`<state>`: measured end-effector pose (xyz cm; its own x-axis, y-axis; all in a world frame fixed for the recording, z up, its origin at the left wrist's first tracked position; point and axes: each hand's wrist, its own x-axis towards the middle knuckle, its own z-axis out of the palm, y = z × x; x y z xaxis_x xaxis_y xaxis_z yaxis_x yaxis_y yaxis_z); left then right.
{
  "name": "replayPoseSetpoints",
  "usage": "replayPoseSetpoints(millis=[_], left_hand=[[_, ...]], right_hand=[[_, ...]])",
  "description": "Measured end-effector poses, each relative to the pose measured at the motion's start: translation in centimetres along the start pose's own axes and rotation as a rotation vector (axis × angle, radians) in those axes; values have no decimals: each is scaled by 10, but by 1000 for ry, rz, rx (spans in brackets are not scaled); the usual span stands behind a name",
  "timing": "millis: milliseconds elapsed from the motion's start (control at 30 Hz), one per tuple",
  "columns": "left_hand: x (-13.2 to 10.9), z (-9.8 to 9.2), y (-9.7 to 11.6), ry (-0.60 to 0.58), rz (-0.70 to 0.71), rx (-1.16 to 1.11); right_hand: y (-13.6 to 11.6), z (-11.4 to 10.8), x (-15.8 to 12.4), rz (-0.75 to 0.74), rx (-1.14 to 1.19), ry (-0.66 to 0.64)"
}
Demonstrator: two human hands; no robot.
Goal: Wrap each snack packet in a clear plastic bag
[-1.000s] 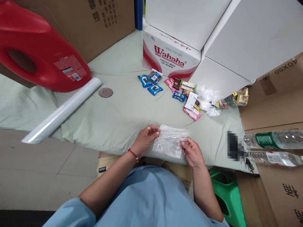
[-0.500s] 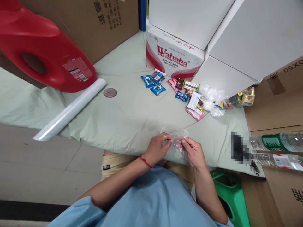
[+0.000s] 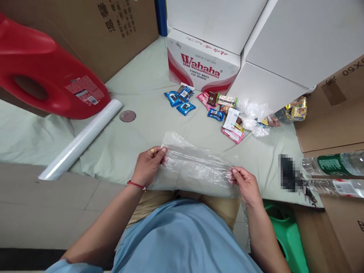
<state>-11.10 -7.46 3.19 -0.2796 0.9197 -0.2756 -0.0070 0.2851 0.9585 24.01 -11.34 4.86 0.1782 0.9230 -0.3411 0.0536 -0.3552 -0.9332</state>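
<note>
Head view: left fingers (image 3: 160, 154) and right fingers (image 3: 238, 176) pinch clear film (image 3: 196, 163) stretched between them

Film (image 3: 196, 162) pulled wider btwn L hand (image 3: 148, 166), R hand (image 3: 248, 185)

I am wearing a light blue shirt (image 3: 182, 235) and red bracelet (image 3: 137, 185). My plastic film (image 3: 196, 163) is showing clear over pale green cloth (image 3: 142, 132). The white carton (image 3: 202, 64) is bearing red curves.

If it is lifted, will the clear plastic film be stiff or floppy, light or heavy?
The clear plastic film is probably floppy, as wrinkles run between the left hand and right hand. It is likely light, since the pale cloth shows through. Its shiny surface may be slippery.
</note>
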Motion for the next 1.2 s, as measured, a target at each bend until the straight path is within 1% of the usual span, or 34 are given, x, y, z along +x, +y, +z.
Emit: replayPoseSetpoints(millis=[67, 133, 167, 233, 267, 300, 333, 367, 400, 433, 467, 500, 567, 667, 733, 800, 833, 900, 967, 1033, 1067, 1100, 1133, 1200], left_hand=[[6, 0, -5, 17, 22, 59], [8, -1, -9, 103, 108, 171], [7, -1, -9, 183, 184, 248], [0, -1, -8, 361, 382, 416], [-7, 0, -6, 413, 500, 490], [-14, 3, -4, 416, 626, 545], [-22, 7, -2, 359, 753, 577], [-30, 12, 0, 251, 873, 590], [-36, 18, 0, 115, 971, 593], [-40, 25, -1, -21, 1036, 597], [-42, 32, -3, -139, 1064, 610], [-43, 39, -7, -231, 1061, 640], [-39, 49, -16, -360, 1004, 749], [-32, 53, -30, -485, 921, 908], [-29, 50, -35, -527, 909, 954], [-26, 45, -36, -525, 934, 961], [-24, 43, -35, -501, 953, 964], [-19, 38, -31, -400, 973, 978], [-15, 35, -24, -251, 938, 980], [-15, 35, -16, -122, 844, 920], [-17, 36, -12, -88, 774, 856], [-21, 39, -7, -88, 683, 768], [-27, 42, -3, -127, 562, 659], [-41, 51, 5, -287, 249, 387]], right_hand=[[0, 1, 1, -25, -28, -1], [1, 2, 3, -62, -69, 9], [2, 1, 3, -82, -93, 17], [5, 0, 4, -120, -157, 25], [7, 0, 3, -134, -198, 24], [9, -1, 3, -148, -244, 22], [11, -1, 3, -169, -293, 22], [13, -2, 2, -199, -341, 23], [15, -1, 2, -236, -379, 26], [16, -1, 2, -273, -404, 32], [17, 0, 3, -300, -410, 39], [18, 0, 5, -310, -396, 47], [20, 1, 12, -274, -336, 90], [22, 2, 27, -250, -317, 204], [22, 4, 39, -282, -355, 220], [21, 6, 47, -302, -350, 184], [19, 8, 49, -307, -331, 163], [15, 11, 47, -326, -287, 124], [8, 13, 39, -376, -272, 78], [0, 16, 24, -453, -297, 34], [-5, 17, 15, -502, -320, 21], [-8, 20, 5, -555, -348, 10], [-12, 23, -5, -609, -379, -5], [-15, 33, -25, -724, -441, -67]])
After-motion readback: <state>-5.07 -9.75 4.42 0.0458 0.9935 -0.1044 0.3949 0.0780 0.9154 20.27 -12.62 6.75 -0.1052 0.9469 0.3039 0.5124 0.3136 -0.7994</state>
